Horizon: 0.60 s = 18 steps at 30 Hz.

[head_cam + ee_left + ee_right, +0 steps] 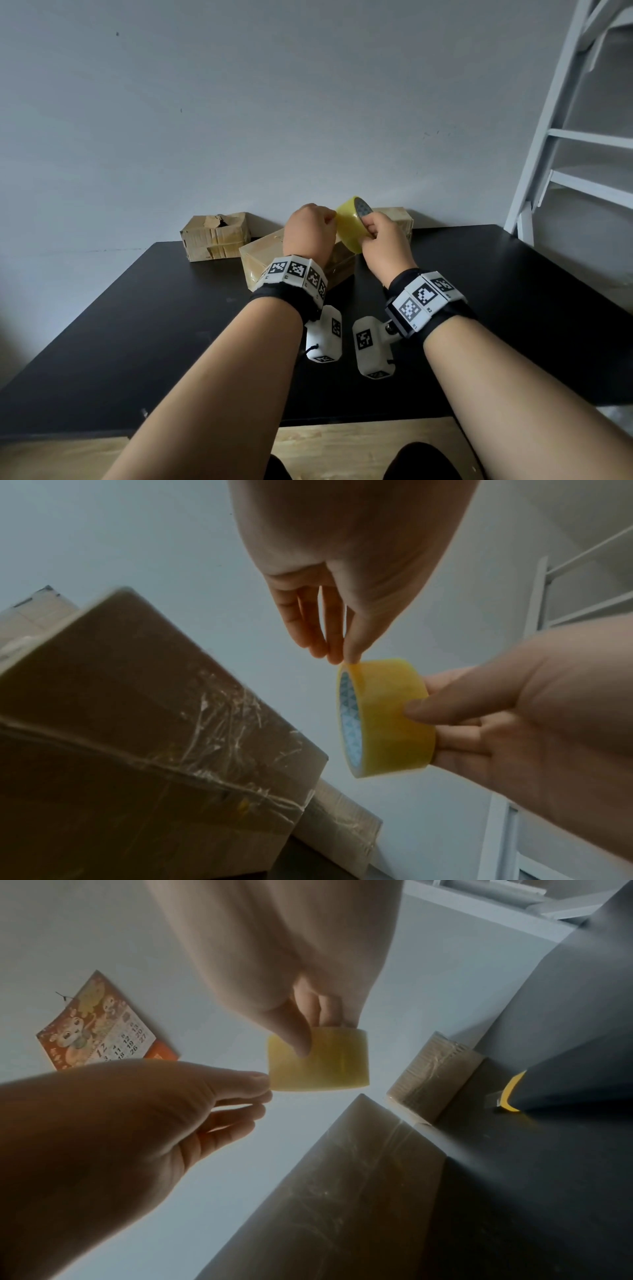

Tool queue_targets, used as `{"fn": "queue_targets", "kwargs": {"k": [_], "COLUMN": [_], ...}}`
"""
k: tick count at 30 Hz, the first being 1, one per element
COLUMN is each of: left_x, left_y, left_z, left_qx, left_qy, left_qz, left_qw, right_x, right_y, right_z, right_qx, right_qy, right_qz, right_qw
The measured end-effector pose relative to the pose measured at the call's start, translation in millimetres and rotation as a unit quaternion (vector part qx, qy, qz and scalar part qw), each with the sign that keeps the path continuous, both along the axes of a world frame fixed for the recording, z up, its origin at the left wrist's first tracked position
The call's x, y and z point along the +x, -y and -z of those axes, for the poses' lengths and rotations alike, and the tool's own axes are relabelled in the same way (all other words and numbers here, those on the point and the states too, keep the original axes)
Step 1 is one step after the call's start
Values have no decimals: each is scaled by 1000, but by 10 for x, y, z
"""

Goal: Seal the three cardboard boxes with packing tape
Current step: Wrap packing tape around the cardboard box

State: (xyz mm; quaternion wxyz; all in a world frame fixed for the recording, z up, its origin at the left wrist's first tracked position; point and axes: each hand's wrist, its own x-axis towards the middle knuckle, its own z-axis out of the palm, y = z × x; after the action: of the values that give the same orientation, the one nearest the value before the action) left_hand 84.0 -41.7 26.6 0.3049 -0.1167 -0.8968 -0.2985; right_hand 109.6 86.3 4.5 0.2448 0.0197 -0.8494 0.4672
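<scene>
A yellow roll of packing tape [350, 226] [390, 718] [318, 1064] hangs in the air above the middle cardboard box [260, 265] [137, 723] [325, 1191]. My right hand [368, 230] [421, 710] [318, 1031] grips the roll, thumb across its outer face. My left hand [330, 219] [342, 656] [263, 1088] pinches the roll's rim with thumb and fingertips. A torn box [215, 236] stands at the back left. A third box [397, 216] [431, 1074] stands at the back right, partly hidden by my right hand. Clear tape shows on the middle box.
All three boxes rest on a black table [137, 325] pushed against a grey wall. A white ladder frame [565, 137] rises at the right. A calendar [95, 1026] hangs on the wall. A yellow-edged dark object [514, 1093] sits at the right of the right wrist view.
</scene>
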Motion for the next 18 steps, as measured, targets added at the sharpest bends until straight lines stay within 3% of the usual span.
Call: {"fn": "queue_targets", "kwargs": {"k": [6, 18], "left_x": [-15, -81], "left_y": [28, 64], "left_z": [-35, -74], "left_qx": [41, -131], "left_qy": [28, 23], "left_qz": [-5, -32], "left_qw": [999, 991], "right_x": [30, 29], "right_y": [-12, -6], "right_z": [9, -17], "right_qx": [14, 64], "right_qy": [1, -5], "right_qz": [-7, -12], "right_qw": [1000, 998]}}
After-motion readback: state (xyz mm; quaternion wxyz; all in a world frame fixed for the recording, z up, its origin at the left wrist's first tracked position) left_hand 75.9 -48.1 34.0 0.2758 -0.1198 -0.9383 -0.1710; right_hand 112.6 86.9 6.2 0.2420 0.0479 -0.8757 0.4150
